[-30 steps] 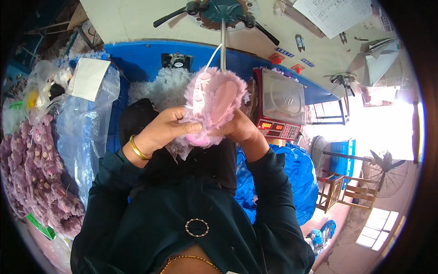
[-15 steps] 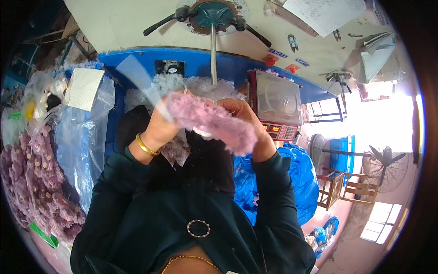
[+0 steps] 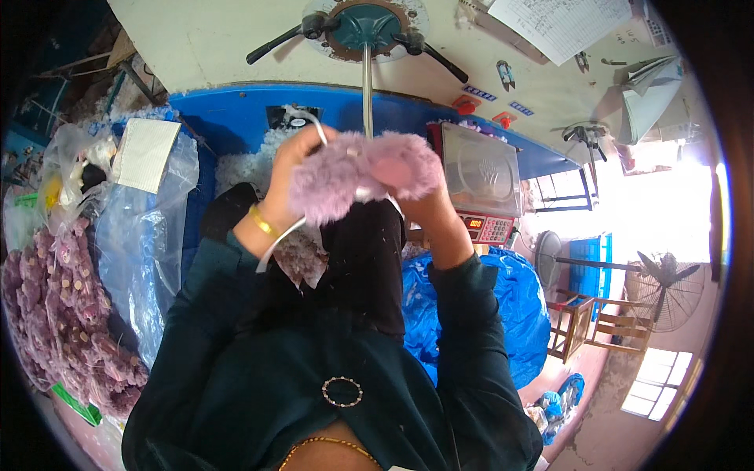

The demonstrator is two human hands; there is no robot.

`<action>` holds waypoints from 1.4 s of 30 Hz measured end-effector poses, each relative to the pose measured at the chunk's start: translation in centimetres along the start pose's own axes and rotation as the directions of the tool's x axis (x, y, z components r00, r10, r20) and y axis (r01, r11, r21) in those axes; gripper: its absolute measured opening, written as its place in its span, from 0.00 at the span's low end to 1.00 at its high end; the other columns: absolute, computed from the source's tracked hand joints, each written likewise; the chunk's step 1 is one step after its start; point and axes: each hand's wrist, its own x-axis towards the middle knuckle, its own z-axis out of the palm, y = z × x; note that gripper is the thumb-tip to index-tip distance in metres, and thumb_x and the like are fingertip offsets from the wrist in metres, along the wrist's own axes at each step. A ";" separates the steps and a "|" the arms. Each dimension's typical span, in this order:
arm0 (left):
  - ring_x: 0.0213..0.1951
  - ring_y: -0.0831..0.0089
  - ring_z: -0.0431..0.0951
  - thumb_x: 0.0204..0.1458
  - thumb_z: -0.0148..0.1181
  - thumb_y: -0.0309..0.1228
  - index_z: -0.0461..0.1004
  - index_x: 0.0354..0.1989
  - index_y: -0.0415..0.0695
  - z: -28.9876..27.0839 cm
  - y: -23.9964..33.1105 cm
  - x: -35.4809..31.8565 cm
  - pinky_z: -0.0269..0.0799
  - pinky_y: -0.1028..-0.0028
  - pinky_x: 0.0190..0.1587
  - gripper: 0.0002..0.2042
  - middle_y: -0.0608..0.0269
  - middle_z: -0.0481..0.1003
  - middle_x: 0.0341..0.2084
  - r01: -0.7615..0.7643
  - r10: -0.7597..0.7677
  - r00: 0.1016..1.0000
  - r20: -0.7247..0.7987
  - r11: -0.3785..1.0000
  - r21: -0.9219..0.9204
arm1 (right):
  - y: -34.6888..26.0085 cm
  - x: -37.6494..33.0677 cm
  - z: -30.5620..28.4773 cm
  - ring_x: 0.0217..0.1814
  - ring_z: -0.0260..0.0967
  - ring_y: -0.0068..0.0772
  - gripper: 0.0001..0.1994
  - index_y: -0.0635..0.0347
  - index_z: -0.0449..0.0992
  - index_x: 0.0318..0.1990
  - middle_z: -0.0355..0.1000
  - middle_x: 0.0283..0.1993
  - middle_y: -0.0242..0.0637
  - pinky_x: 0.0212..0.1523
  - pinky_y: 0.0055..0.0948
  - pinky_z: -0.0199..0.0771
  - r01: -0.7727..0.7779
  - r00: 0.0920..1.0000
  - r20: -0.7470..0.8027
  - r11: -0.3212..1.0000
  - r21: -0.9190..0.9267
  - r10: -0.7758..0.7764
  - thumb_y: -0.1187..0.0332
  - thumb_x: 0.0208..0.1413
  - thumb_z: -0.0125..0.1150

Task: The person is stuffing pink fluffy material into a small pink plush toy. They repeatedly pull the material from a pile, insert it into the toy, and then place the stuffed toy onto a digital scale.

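A fluffy mauve plush piece (image 3: 334, 180) hangs between my hands above my lap, just below the tip of a metal tube (image 3: 367, 90). A smooth pink patch (image 3: 395, 173) shows at its right end. My left hand (image 3: 289, 177) is closed on the left side of the plush, fingers mostly behind the fur. A narrow white strip (image 3: 276, 242) sticks out beside that hand, above and below it. My right hand (image 3: 428, 206) grips the right end from below and behind; its fingertips are hidden by the fur.
The tube comes from a machine head (image 3: 365, 27) with two black handles. White stuffing fluff (image 3: 243, 169) lies in a blue trough (image 3: 228, 102). Many mauve plush pieces (image 3: 67, 306) are heaped at left beside clear plastic bags (image 3: 137, 243). A red scale (image 3: 483, 228) and blue bag (image 3: 510, 314) stand at right.
The plush has turned so its pink patch faces up, and its right end has risen. The white strip beside my left hand has swung from upper left to a steeper angle.
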 end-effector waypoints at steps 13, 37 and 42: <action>0.36 0.81 0.71 0.57 0.55 0.37 0.75 0.38 0.41 -1.4 -3.1 5.6 0.68 0.76 0.38 0.11 0.72 0.75 0.36 0.399 -0.389 0.917 -0.093 0.902 0.167 | 0.3 6.6 3.0 0.37 0.73 0.49 0.21 0.64 0.72 0.41 0.72 0.39 0.51 0.39 0.38 0.74 -0.299 0.921 -0.346 0.898 -0.324 0.182 0.58 0.45 0.64; 0.36 0.46 0.71 0.46 0.57 0.27 0.68 0.34 0.39 1.4 -1.7 1.7 0.68 0.58 0.37 0.09 0.48 0.71 0.31 -0.352 0.361 0.915 0.178 0.504 0.789 | 0.3 3.7 3.8 0.43 0.67 0.25 0.17 0.61 0.68 0.45 0.69 0.40 0.35 0.42 0.27 0.69 -0.156 0.878 -0.382 0.926 0.344 0.290 0.75 0.46 0.63; 0.35 0.49 0.72 0.40 0.66 0.29 0.67 0.37 0.37 3.8 0.3 2.5 0.69 0.60 0.35 0.18 0.48 0.71 0.32 -0.082 0.219 0.975 -0.035 0.505 0.859 | 4.4 11.0 3.6 0.28 0.71 0.40 0.14 0.66 0.72 0.24 0.70 0.20 0.44 0.30 0.36 0.70 -0.398 0.702 -0.533 0.881 0.256 0.473 0.61 0.49 0.56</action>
